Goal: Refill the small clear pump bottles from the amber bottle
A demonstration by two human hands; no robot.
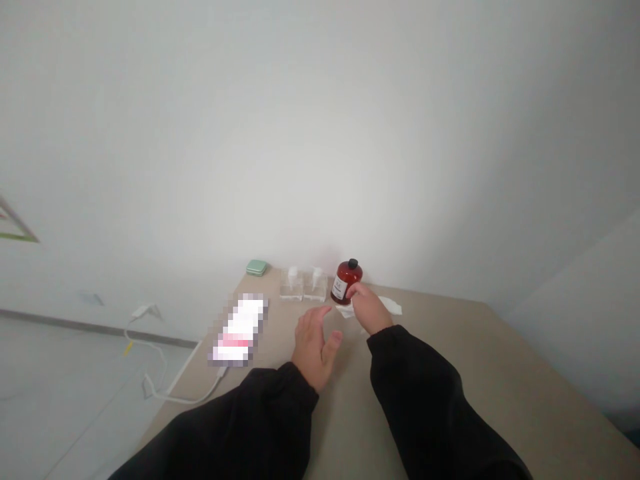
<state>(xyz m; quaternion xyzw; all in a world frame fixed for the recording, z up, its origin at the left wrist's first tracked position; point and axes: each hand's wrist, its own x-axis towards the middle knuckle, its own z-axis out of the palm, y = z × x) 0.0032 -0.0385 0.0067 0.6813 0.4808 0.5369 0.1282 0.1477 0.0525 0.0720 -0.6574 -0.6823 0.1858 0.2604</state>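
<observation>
Right hand (369, 308) fingertips touch red bottle (346, 281), over white tissue (389, 306). Left hand (313, 344) flat, fingers spread, on beige table (500, 373). Two clear bottles (303, 284) just beside red bottle.

**Both arms stretched forward**

The left hand (314, 347) lies in the lower middle of the frame, flat, fingers spread. The right hand (369, 308) is higher, a little to the right, fingers curled. Both sleeves are black.

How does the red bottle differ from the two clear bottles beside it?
The red bottle is dark red, round, black-capped and labelled; the clear bottles are see-through, squarish, with pale tops. The right hand touches the red bottle, while the clear bottles stand untouched. All stand upright on the table by the wall.
</observation>
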